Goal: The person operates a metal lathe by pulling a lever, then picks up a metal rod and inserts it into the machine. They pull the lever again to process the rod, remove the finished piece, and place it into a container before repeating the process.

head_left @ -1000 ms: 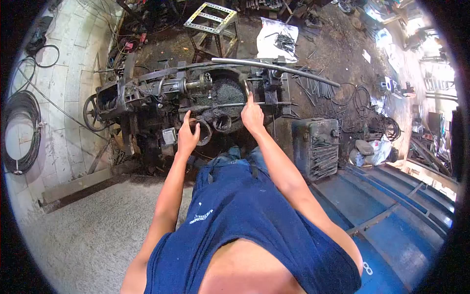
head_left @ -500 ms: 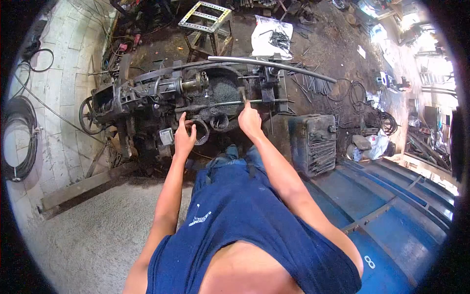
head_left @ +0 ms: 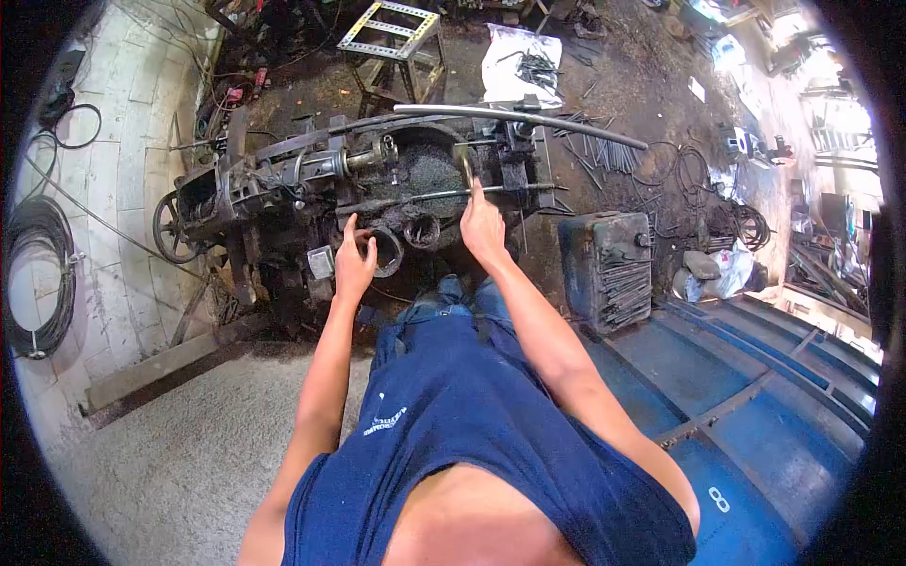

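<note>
A dark, greasy lathe-like machine (head_left: 274,179) stretches across in front of me, with a metal rod (head_left: 425,196) lying along its near side. Dark metal chips (head_left: 434,174) fill the trough in its middle. My right hand (head_left: 483,231) is closed around a short, slim, brownish brush-like tool (head_left: 465,162), whose far end reaches over the chips; its exact kind is unclear. Beside a round metal ring (head_left: 398,255) at the machine's near edge, my left hand (head_left: 353,264) has thumb and forefinger apart, with nothing visible between them. A small pale box (head_left: 321,262) sits just left of it.
A long pipe (head_left: 528,121) lies across the machine's far side. On the right stands a dark metal box (head_left: 609,269) with many rods on its front. Beyond are a metal frame stand (head_left: 392,42), a white sack (head_left: 519,57) and loose rods (head_left: 609,151) on the floor.
The tool in my right hand has shifted slightly away from me, its far end now deeper over the chip trough. My left hand stays in nearly the same place.
</note>
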`<state>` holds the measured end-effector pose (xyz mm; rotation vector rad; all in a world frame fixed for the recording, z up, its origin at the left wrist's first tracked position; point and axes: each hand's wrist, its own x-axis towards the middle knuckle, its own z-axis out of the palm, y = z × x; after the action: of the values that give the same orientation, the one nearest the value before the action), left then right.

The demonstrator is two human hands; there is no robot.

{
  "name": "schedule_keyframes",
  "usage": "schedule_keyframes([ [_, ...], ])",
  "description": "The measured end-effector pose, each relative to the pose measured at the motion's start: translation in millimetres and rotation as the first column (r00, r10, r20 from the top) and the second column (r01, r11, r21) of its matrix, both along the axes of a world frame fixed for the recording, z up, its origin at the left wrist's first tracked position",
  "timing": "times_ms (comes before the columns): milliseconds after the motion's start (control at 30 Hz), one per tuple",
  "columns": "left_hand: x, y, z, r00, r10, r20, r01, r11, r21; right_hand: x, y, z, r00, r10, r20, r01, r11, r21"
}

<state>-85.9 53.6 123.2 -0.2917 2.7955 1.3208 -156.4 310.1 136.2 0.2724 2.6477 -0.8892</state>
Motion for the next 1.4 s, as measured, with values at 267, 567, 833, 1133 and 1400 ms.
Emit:
schedule_keyframes([
  [267, -6.6, 2.7, 9.8, 1.0, -0.024, -0.004, 0.024, 0.999, -0.026, 6.9, 3.5, -18.6, 1.0, -0.031, 0.006, 0.031, 1.0, 0.006],
  [567, -10.1, 7.8, 9.2, 0.998, -0.063, 0.002, 0.063, 0.995, -0.081, -40.2, -2.4, -2.9, 0.992, -0.097, -0.085, 0.103, 0.993, 0.063],
  [833, -0.2, 3.2, 2.5, 0.999, -0.037, -0.033, 0.036, 0.999, -0.032, 2.8, 4.7, -17.5, 0.983, -0.104, -0.15, 0.09, 0.991, -0.098],
  [1133, -3.7, 7.8, 10.5, 0.996, -0.067, -0.055, 0.064, 0.997, -0.049, 7.9, 9.9, -31.8, 0.986, -0.159, -0.055, 0.156, 0.986, -0.06],
  [1400, 7.5, -2.2, -0.4, 0.998, -0.062, 0.012, 0.063, 0.996, -0.069, 95.0, 87.9, -70.2, 0.776, -0.628, -0.057, 0.605, 0.767, -0.212],
])
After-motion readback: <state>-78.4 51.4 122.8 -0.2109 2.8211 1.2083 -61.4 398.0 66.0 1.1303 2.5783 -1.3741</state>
